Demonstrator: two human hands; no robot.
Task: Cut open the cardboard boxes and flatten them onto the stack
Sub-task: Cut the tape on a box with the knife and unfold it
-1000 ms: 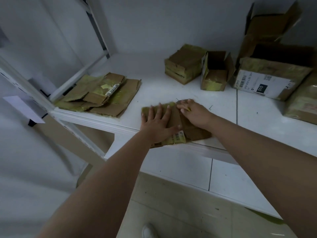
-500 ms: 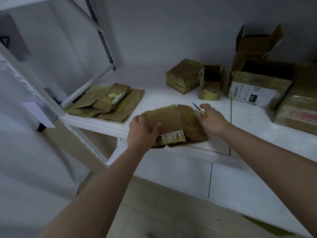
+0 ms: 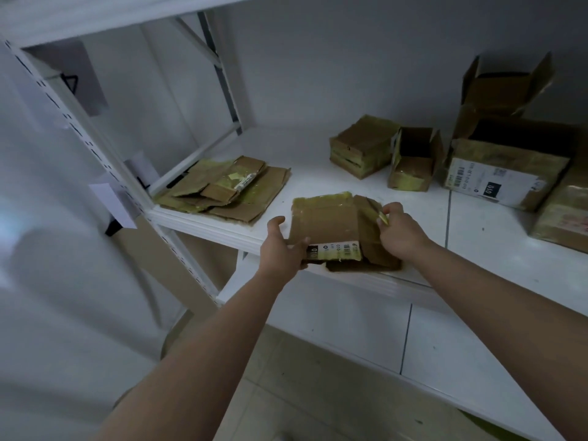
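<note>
A flattened brown cardboard box (image 3: 327, 222) with yellowish tape and a barcode label is tilted up at the front edge of the white shelf (image 3: 318, 183). My left hand (image 3: 281, 246) grips its left edge, thumb on top. My right hand (image 3: 401, 232) holds its right side with fingers curled, and a small yellow cutter (image 3: 383, 218) sticks out of that fist. The stack of flattened boxes (image 3: 229, 189) lies on the shelf to the left, apart from the piece I hold.
At the back stand a closed taped box (image 3: 359, 148), a small open box (image 3: 413, 160), a large labelled box (image 3: 506, 167) with an open box (image 3: 502, 87) behind it, and another box (image 3: 563, 214) at the right edge. A white shelf upright (image 3: 105, 173) runs down the left.
My left hand went from pressing flat on the cardboard to gripping its left edge. Both hands have lifted the flattened piece off the shelf and tilted it up.
</note>
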